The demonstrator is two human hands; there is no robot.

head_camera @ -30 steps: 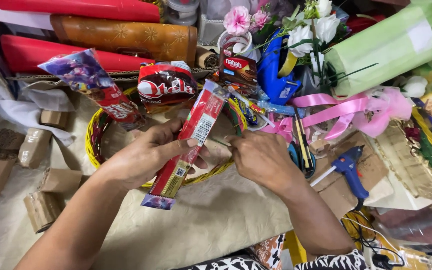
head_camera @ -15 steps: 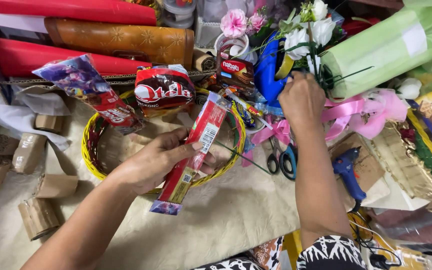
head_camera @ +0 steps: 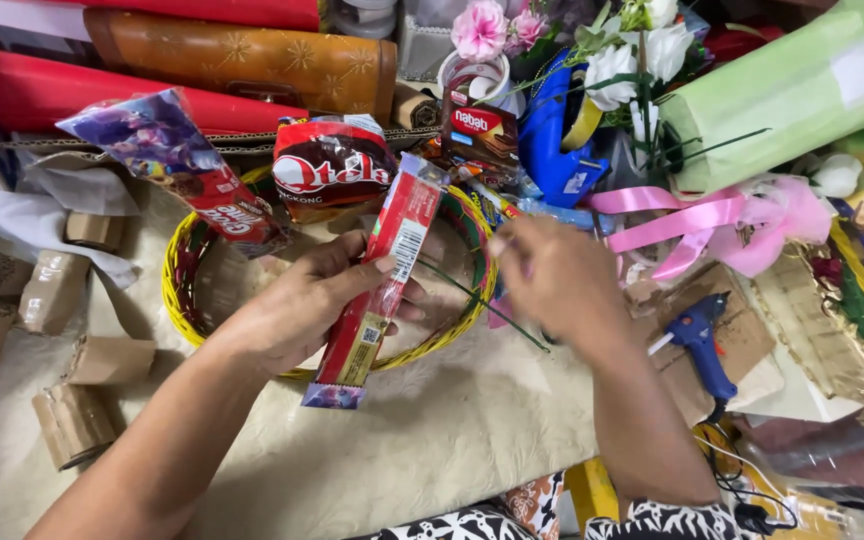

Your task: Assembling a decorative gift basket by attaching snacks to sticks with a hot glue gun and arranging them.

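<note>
My left hand [head_camera: 307, 305] grips a long red snack packet [head_camera: 382, 270], held upright and tilted over a round yellow woven basket [head_camera: 177, 300]. A thin dark green stick [head_camera: 482, 305] runs from behind the packet to my right hand [head_camera: 557, 280], which pinches something small near the basket's right rim; what it pinches is blurred. Two other snack bags stand at the basket's back: a purple and red one [head_camera: 177, 170] and a brown and red one [head_camera: 327, 170].
Rolls of red and brown wrapping paper [head_camera: 242, 60] lie at the back. Artificial flowers [head_camera: 632, 50], pink ribbon [head_camera: 712, 215], a green paper roll [head_camera: 782, 90] and a blue glue gun [head_camera: 702, 345] sit right. Small cardboard pieces [head_camera: 72, 420] lie left on the cream cloth [head_camera: 452, 430].
My right hand went up to the flowers and ribbon at the back, then came back down to the basket's right rim. My left hand kept the red packet almost still.
</note>
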